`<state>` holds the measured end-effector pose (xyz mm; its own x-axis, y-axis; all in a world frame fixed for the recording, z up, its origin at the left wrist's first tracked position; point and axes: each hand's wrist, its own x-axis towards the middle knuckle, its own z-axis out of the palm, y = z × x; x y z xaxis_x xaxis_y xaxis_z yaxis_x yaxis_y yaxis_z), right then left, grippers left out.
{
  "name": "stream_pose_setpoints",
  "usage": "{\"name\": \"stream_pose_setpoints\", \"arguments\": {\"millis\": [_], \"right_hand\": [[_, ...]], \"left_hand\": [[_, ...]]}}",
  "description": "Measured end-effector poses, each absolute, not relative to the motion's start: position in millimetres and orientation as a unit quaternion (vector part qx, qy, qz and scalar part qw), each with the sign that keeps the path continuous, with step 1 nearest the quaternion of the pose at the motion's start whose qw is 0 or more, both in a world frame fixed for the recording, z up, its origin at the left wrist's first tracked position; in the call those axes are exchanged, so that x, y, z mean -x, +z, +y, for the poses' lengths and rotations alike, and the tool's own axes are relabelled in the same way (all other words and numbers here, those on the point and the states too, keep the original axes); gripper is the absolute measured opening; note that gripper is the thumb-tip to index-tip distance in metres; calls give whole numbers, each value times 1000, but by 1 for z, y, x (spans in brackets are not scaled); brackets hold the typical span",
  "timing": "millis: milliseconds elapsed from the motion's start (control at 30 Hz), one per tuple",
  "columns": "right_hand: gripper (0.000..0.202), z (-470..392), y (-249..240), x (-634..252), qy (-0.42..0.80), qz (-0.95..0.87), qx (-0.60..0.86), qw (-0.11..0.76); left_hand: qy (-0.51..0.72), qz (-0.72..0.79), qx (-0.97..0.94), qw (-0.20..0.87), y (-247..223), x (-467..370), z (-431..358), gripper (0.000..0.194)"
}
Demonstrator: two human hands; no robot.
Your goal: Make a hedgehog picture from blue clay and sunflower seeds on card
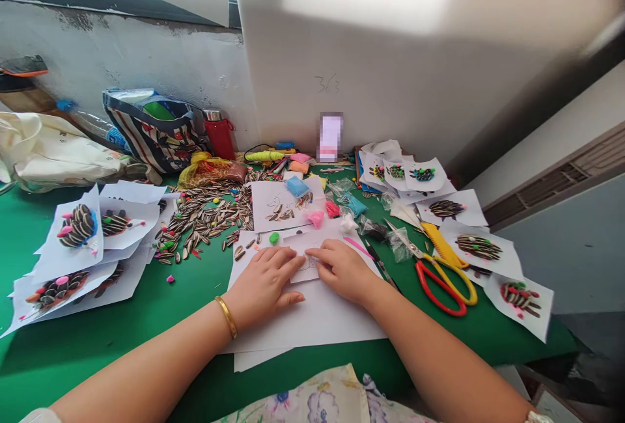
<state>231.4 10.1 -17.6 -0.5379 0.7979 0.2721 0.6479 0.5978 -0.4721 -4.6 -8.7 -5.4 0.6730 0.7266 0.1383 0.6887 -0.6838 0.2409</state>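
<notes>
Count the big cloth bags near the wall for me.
2: a white bag at the far left, and a striped bag to its right, beside the red bottle. More could be hidden behind them.

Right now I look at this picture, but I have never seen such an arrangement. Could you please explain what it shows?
There is no machine: these are a person's own bare hands, seen from a camera worn on the head, looking forward and down. The left hand and the right hand rest on white paper, with fingertips at a small sheet with a drawing. I see nothing lifted; the right fingers are curled, so something tiny could be hidden.

On the green table lie striped seeds, scissors and a blue packet. At both sides are cards decorated with seeds. A red bottle stands behind.
</notes>
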Motion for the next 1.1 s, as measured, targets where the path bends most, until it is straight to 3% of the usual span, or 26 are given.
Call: {"name": "stream_pose_setpoints", "arguments": {"millis": [233, 633, 1100], "right_hand": [[34, 14, -18, -234, 179, -851, 420, 258], [35, 7, -10, -243, 156, -899, 367, 183], [33, 4, -7, -240, 133, -911, 351, 173]], "left_hand": [[100, 398, -910, 67, -7, 0, -11, 66], [109, 394, -908, 85, -6, 4, -9, 64], [131, 375, -912, 99, -7, 10, -3, 57]]}}
